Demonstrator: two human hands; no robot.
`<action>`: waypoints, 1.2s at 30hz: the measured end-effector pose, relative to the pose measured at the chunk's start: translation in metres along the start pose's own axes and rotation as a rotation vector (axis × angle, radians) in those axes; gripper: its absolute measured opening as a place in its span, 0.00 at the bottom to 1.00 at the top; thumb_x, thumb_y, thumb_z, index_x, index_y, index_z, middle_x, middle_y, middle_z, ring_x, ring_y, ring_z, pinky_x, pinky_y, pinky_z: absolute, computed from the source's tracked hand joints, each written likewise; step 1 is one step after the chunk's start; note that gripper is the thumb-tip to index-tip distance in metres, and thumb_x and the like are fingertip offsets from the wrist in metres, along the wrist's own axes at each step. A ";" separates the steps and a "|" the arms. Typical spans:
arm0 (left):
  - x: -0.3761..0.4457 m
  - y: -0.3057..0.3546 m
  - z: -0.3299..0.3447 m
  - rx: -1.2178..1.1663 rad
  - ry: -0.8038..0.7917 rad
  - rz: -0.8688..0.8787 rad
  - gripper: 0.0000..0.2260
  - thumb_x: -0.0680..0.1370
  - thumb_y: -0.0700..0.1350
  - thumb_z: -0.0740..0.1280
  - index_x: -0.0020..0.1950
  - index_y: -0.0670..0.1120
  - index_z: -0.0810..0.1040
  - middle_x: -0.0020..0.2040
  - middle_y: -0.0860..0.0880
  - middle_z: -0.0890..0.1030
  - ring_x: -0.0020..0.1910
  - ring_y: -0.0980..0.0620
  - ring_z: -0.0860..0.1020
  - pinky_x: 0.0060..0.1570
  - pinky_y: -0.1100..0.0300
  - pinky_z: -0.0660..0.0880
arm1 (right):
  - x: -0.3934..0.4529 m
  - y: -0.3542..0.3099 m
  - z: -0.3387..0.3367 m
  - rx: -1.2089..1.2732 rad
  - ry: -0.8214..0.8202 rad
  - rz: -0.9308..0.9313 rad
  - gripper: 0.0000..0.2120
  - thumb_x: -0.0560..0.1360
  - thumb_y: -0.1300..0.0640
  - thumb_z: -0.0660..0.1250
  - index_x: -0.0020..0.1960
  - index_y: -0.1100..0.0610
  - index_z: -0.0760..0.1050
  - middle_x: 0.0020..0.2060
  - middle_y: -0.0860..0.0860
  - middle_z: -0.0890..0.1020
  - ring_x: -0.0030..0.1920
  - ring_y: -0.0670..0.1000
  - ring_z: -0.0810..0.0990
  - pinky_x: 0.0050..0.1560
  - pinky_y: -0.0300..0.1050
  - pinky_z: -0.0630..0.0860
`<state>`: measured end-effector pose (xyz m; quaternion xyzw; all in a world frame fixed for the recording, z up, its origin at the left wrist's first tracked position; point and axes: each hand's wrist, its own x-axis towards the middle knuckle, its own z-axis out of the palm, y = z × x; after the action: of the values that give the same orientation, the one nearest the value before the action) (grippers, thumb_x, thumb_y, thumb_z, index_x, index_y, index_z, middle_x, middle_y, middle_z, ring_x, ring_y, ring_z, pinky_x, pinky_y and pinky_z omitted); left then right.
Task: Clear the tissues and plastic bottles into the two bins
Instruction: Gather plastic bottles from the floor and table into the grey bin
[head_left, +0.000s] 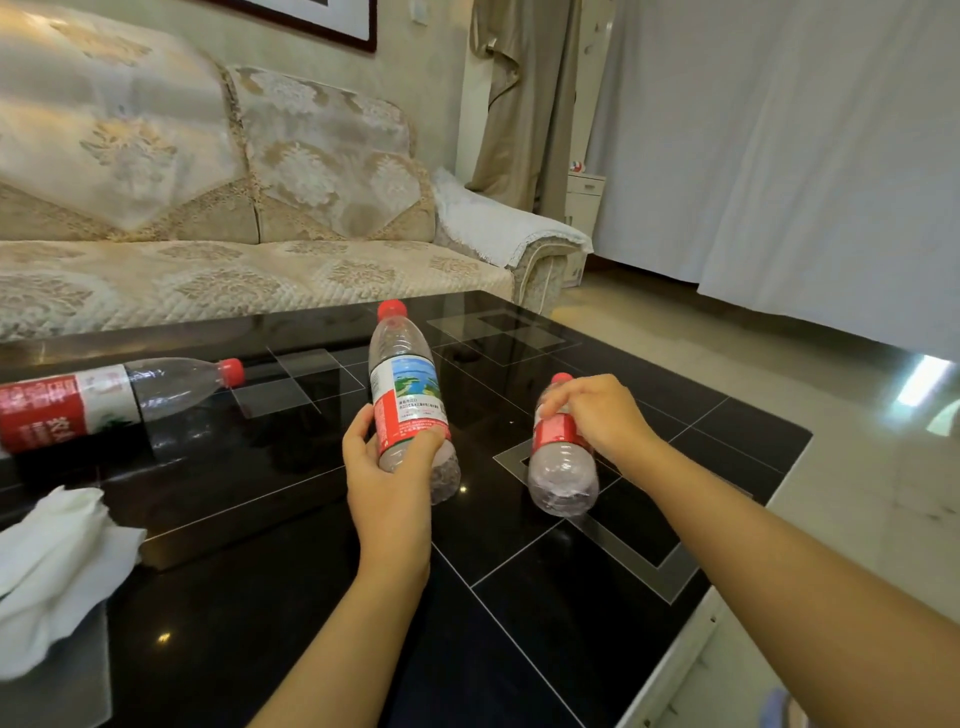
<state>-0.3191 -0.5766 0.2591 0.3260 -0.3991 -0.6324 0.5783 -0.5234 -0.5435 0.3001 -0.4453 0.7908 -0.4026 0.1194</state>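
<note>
Tissues (57, 566) are lying crumpled at the table's (291, 597) near left edge. The left hand (387, 480) is gripping a labelled bottle (408, 400) above the table; the right hand (597, 418) is clasping a second bottle (561, 467) from above. A third bottle (104, 400) is lying on its side, far left.

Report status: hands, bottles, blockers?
Left hand grips bottle. Right hand grips second bottle. Third bottle, tissues remain on table.

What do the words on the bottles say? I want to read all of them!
Bottle in the left hand, the held bottle: small print under a lake picture, too small to read.
Bottle under the right hand, the right bottle: red label, writing hidden.
Lying bottle: big white characters on red, too blurred to read.
</note>
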 end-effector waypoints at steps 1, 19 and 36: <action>0.000 0.000 0.000 0.005 -0.009 0.002 0.32 0.72 0.40 0.71 0.71 0.56 0.63 0.63 0.52 0.72 0.52 0.55 0.76 0.40 0.65 0.72 | -0.003 -0.001 -0.001 0.044 0.035 -0.004 0.08 0.75 0.57 0.66 0.40 0.48 0.81 0.51 0.49 0.76 0.51 0.52 0.75 0.48 0.45 0.76; -0.001 0.000 -0.004 0.008 -0.085 0.032 0.35 0.72 0.36 0.71 0.75 0.52 0.61 0.64 0.50 0.74 0.53 0.55 0.78 0.46 0.58 0.78 | -0.079 0.005 0.018 0.829 -0.013 0.174 0.35 0.68 0.55 0.75 0.71 0.48 0.63 0.56 0.51 0.78 0.47 0.51 0.83 0.40 0.47 0.81; -0.067 0.015 -0.017 0.275 -0.176 0.311 0.32 0.67 0.38 0.76 0.64 0.60 0.68 0.59 0.55 0.76 0.53 0.56 0.79 0.44 0.61 0.79 | -0.111 0.013 0.024 1.048 -0.053 -0.083 0.36 0.68 0.60 0.76 0.71 0.48 0.65 0.54 0.51 0.80 0.45 0.49 0.85 0.39 0.42 0.80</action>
<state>-0.2892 -0.5128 0.2606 0.2797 -0.5760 -0.5015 0.5818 -0.4543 -0.4641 0.2562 -0.3666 0.4619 -0.7372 0.3298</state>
